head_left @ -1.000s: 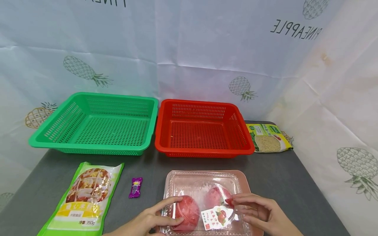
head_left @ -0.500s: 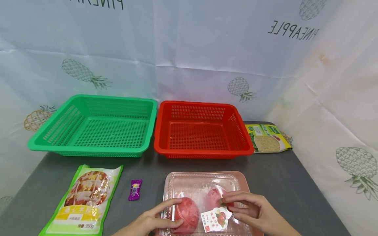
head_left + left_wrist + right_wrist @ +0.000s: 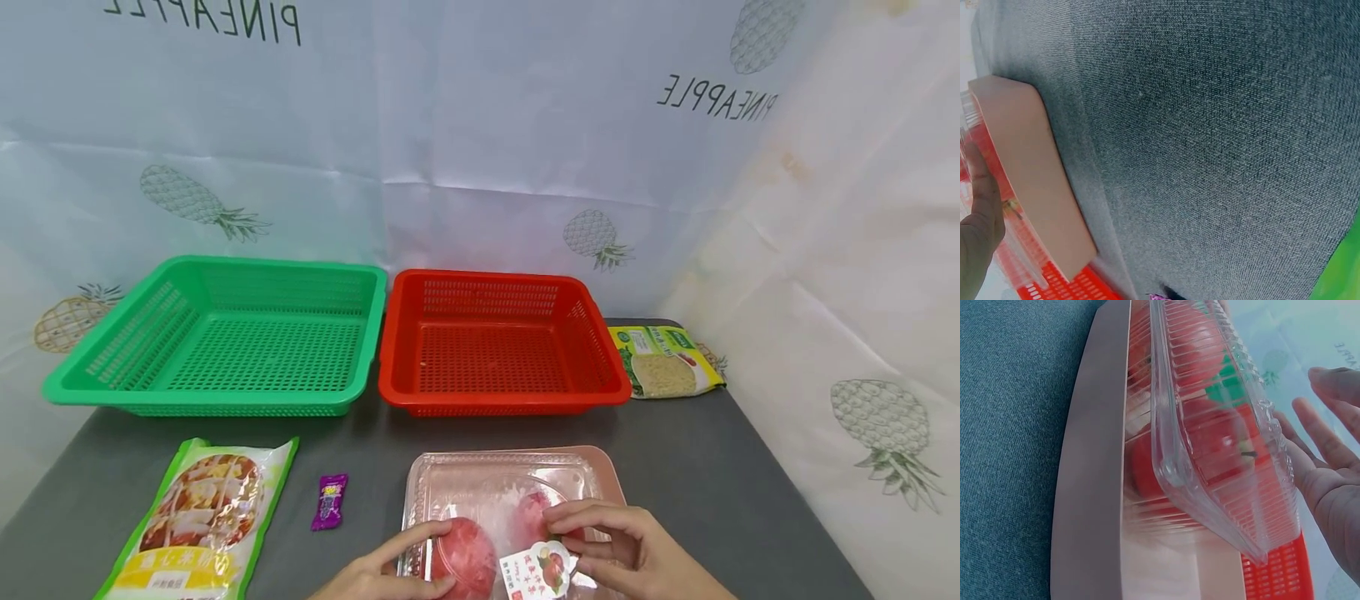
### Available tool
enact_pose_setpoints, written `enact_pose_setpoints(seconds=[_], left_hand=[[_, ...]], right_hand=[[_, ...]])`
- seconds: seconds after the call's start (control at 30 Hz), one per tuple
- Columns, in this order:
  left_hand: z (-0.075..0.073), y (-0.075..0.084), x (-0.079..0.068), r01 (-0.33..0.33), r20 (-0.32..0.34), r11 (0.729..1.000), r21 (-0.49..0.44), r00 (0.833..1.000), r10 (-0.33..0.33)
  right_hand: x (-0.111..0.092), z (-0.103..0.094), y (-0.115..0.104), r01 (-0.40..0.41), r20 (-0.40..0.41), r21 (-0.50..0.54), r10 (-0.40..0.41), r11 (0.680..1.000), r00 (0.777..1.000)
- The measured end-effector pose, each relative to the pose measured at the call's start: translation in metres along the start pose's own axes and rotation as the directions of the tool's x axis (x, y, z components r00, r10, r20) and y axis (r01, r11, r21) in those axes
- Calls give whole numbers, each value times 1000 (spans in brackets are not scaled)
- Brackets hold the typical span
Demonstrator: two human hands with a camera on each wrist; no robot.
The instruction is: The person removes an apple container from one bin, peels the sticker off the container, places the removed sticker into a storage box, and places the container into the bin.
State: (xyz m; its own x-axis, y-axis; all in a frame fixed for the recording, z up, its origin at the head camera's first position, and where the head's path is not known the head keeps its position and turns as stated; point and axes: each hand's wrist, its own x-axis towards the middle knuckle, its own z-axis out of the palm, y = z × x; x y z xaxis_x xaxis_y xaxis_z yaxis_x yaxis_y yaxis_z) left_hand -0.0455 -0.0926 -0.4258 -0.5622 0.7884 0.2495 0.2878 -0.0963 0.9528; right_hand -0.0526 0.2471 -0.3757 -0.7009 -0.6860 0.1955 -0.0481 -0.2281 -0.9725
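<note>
A clear plastic clamshell box [image 3: 435, 483] with two red apples inside sits in a pale pink tray [image 3: 603, 475] near the table's front. One apple [image 3: 467, 560] lies under my left hand [image 3: 386, 571], whose thumb and forefinger spread over the lid above it. My right hand [image 3: 611, 546] lies over the lid beside the other apple [image 3: 528, 512], its fingers slightly bent. A white label with printed fruit [image 3: 538, 571] is just by those fingertips. In the right wrist view the lid [image 3: 1216, 437] stands above the tray's rim, with an apple [image 3: 1210, 444] showing through.
A green basket [image 3: 225, 408] and a red basket [image 3: 502, 408] stand along the back. Left of the box lie a small purple packet [image 3: 329, 502] and a green-and-white food bag [image 3: 198, 521]. A yellow-green bag [image 3: 663, 367] lies at back right, by the cloth wall.
My right hand has slid left across the lid, towards the label and apple. The left hand has stayed on the lid at the left apple. The head view has tilted slightly.
</note>
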Motion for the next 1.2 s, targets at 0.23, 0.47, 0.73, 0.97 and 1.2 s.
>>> enact_pose_setpoints(seconds=[0.23,0.47,0.73,0.97,1.2], left_hand=[[-2,-12,1,-367,42,743,559,908,417],[-3,-15,6,-430,103,580,692,854,510],[-3,-16,3,-377,73,693,615,902,426],[-3,-16,1,-333,54,730,597,925,377],[-3,-14,3,-352,66,686,638,912,406]], right_hand=[[0,1,0,-11,-11,-103,10,995,1000],[1,2,0,-41,-50,-188,32,981,998],[3,4,-2,-79,-71,-317,59,945,996],[4,6,-3,-100,-80,-325,78,940,994],[5,5,-4,-87,-83,-361,60,928,995]])
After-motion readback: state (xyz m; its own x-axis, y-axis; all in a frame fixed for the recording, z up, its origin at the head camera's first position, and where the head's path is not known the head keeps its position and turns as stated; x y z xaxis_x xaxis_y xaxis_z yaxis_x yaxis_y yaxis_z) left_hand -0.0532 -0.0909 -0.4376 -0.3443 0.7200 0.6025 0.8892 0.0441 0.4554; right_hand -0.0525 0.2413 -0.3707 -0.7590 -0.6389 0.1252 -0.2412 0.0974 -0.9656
